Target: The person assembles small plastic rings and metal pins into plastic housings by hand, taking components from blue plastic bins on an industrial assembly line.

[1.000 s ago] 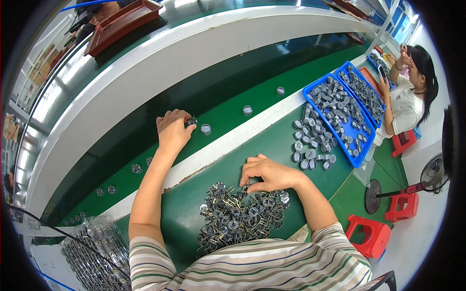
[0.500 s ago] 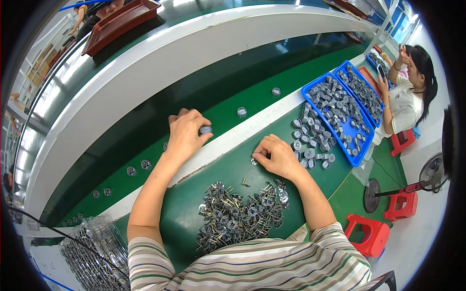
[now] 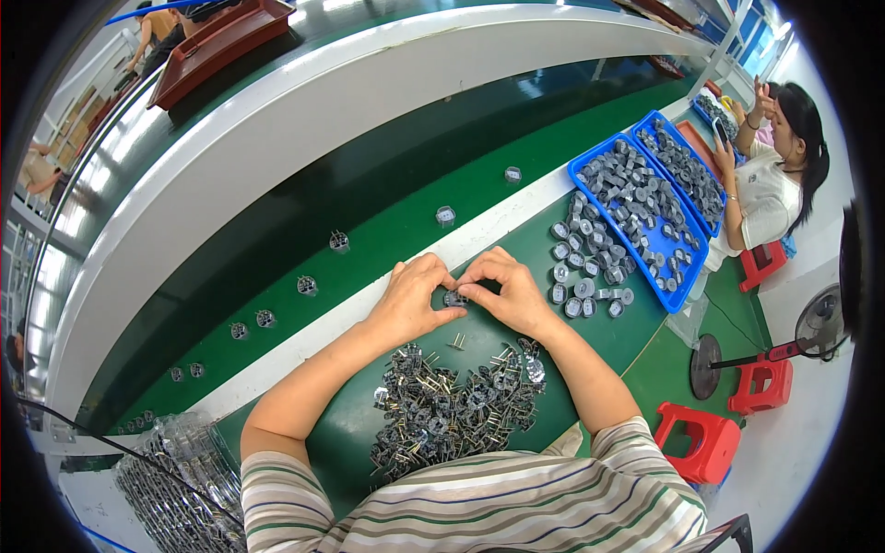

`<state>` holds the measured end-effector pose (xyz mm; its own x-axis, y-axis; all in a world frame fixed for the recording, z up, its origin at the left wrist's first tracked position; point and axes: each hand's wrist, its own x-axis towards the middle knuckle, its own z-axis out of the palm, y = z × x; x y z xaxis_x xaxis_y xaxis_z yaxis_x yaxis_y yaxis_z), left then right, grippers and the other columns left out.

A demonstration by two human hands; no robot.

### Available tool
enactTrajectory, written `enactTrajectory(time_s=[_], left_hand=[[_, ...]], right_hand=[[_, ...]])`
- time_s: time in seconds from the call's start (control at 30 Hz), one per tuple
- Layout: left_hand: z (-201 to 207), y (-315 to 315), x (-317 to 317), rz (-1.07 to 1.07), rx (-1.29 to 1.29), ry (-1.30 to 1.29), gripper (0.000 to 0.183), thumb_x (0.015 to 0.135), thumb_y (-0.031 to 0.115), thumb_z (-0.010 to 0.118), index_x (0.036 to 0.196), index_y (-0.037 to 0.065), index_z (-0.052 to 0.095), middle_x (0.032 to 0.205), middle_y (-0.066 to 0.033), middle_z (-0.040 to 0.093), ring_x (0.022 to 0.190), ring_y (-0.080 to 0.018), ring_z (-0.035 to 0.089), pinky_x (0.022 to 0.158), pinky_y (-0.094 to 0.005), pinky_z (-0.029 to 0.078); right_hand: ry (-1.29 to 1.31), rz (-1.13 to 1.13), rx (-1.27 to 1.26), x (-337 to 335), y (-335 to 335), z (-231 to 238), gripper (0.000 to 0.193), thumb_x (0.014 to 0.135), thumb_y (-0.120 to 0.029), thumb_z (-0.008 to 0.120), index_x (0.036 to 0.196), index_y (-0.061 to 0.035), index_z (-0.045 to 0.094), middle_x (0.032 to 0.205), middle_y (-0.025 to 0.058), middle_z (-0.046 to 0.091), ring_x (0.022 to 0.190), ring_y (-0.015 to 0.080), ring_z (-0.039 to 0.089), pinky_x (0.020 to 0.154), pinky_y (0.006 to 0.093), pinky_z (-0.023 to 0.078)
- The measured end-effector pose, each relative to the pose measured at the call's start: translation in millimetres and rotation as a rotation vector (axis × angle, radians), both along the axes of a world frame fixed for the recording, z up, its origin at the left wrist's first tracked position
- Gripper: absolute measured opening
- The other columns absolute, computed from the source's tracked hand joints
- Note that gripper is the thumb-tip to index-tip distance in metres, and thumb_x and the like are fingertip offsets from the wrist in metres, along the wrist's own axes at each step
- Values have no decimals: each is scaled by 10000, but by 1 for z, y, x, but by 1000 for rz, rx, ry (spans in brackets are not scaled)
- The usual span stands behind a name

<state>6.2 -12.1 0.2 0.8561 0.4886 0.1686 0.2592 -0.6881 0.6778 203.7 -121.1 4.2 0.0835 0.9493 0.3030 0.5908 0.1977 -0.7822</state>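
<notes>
Looking down through the head view, we see both hands meeting over the green bench top [image 3: 369,461]. Left hand [image 3: 413,297] and right hand [image 3: 502,290] are together, fingertips pinched on one small grey round part [image 3: 454,298] held between them, just above the bench and right beside the white strip [image 3: 304,343] that edges the belt.

Below the hands — a loose pile of dark pronged parts [image 3: 456,405], metal pins sticking out at all angles; it lies near the wrists, not touching them as far as we can tell.

To the right, a cluster of grey round caps [image 3: 581,276] sits on the bench, spilling up against a blue tray [image 3: 687,276] full of the same caps. A second blue tray [image 3: 687,166] lies just behind it.

On the dark green conveyor belt [image 3: 387,184] single assembled pieces [image 3: 445,216] stand well apart in a row running left to right.

Far right, another person [image 3: 774,175] in a white top sits by the trays — hands raised, clear of ours. Red stools [image 3: 705,442] stand on the floor; clear plastic trays [image 3: 175,488] are stacked at lower left.
</notes>
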Motion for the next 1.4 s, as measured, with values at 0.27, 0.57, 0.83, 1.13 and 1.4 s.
enactTrajectory(time_s=[0.27, 0.57, 0.83, 1.13, 1.4], left_hand=[[-1, 1, 0, -12, -5, 9, 395, 751, 276, 942, 988, 79, 695, 1060, -83, 608, 1053, -281, 615, 924, -416, 397], [5, 6, -4, 15, -19, -17, 352, 750, 247, 930, 983, 71, 733, 1031, -75, 640, 1045, -273, 637, 913, -409, 404], [27, 60, -30, 437, 430, 139, 306, 764, 254, 922, 974, 77, 787, 992, -84, 706, 1027, -272, 665, 904, -464, 449], [34, 49, -32, 346, 510, 192, 539, 796, 176, 881, 1287, 110, 669, 1252, -101, 606, 1185, -335, 563, 996, -472, 424], [19, 11, -8, -128, 55, -66, 494, 862, 128, 834, 1332, 169, 688, 1325, -86, 593, 1242, -289, 555, 1011, -438, 424]], right_hand=[[-276, -27, 159, -11, 3, 0, 131, 823, -123, 834, 879, -96, 719, 898, 19, 662, 973, 247, 609, 862, 397, 429], [-427, -118, 185, -6, -8, 20, 182, 808, -122, 841, 948, -76, 734, 938, 58, 697, 975, 295, 651, 837, 423, 475], [-880, -544, -386, 22, -46, 38, 352, 794, -165, 851, 1033, -25, 633, 1018, 166, 618, 976, 384, 660, 787, 503, 515], [-564, 65, 162, -9, -14, 41, 197, 854, -48, 750, 1048, -66, 720, 1050, 98, 635, 997, 343, 630, 882, 462, 515], [-243, 413, -102, -16, -26, 25, 158, 852, -127, 814, 979, -79, 734, 1025, 77, 673, 1038, 320, 640, 912, 460, 528]])
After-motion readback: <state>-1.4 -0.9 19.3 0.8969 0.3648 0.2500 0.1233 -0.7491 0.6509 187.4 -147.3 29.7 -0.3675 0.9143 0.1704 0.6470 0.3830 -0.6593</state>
